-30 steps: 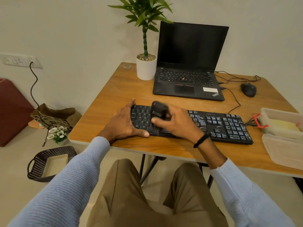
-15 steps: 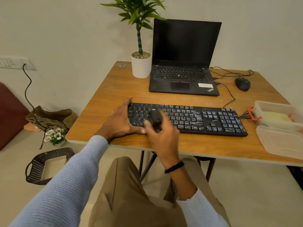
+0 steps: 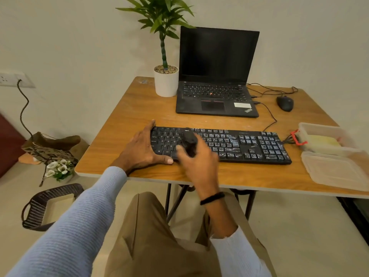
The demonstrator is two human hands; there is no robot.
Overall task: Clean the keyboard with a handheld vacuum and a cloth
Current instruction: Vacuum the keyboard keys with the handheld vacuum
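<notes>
A black keyboard (image 3: 239, 144) lies across the front of the wooden table (image 3: 135, 108); white dust covers its middle and right keys, while the left keys look darker. My left hand (image 3: 141, 148) lies flat on the keyboard's left end, thumb along its front edge. My right hand (image 3: 197, 162) grips a small black handheld vacuum (image 3: 189, 141), blurred, with its tip over the left-middle keys. A yellow cloth (image 3: 321, 141) lies in a clear plastic box (image 3: 319, 128) at the right.
An open black laptop (image 3: 215, 96) and a white plant pot (image 3: 166, 82) stand at the back, a black mouse (image 3: 285, 103) with its cables at the back right. A clear lid (image 3: 335, 168) lies front right. A dark basket (image 3: 40, 206) and a bag (image 3: 50, 146) sit on the floor at the left.
My right hand pulled the vacuum toward the front edge of the keyboard, then pushed it back up over the left-middle keys. My left hand has stayed on the keyboard's left end.
</notes>
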